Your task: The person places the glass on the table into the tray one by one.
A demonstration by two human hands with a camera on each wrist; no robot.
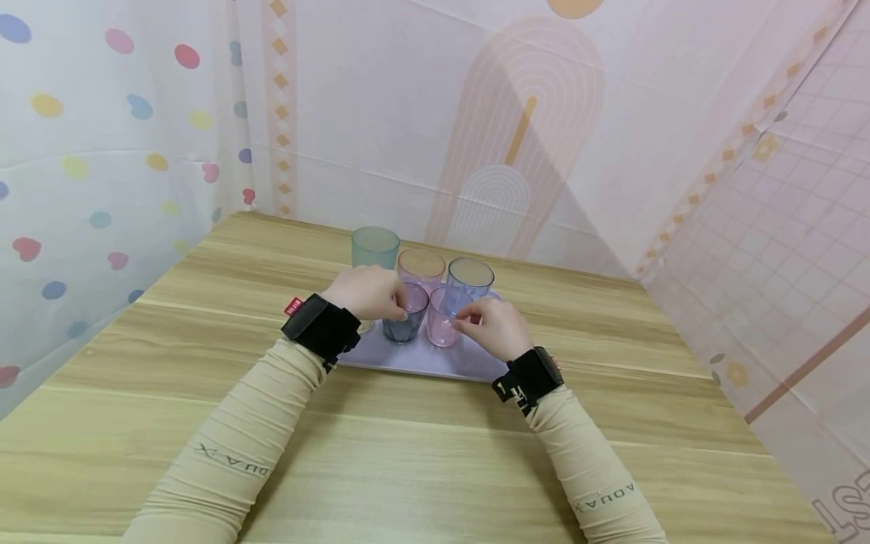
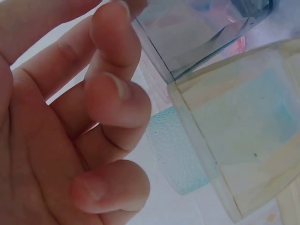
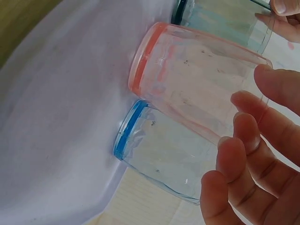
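To the outside of your left hand [image 1: 367, 291], the wooden table [image 1: 204, 317] lay bare out to its left edge, where the spotted curtain [image 1: 81, 189] hung. Just beyond that hand's knuckles stood the green cup [image 1: 374, 248], off the far left corner of the tray [image 1: 435, 361]. Your left hand's fingers were curled at the rim of the dark grey cup [image 1: 406, 313], thumb and forefinger pinching it; the left wrist view showed the other fingers [image 2: 112, 98] bent loosely beside the cup wall, not pressed flat against it.

Between your hands the grey cup and the near pink cup [image 1: 445, 317] stood just beside each other, with hardly any gap. Behind them, the far pink cup [image 1: 421, 266] and the blue cup [image 1: 470, 277] sat close together, so the cluster was tight on all inner sides.

Your right hand [image 1: 495, 326] pinched the near pink cup at its rim with fingertips; the right wrist view showed the remaining fingers [image 3: 243, 154] lightly curled alongside its wall, with the blue cup touching or nearly touching it. Toward your wrists, the tray's near edge was bare, and the table in front of it was open. Outside your right hand, open tabletop ran to the checked curtain [image 1: 782, 249].
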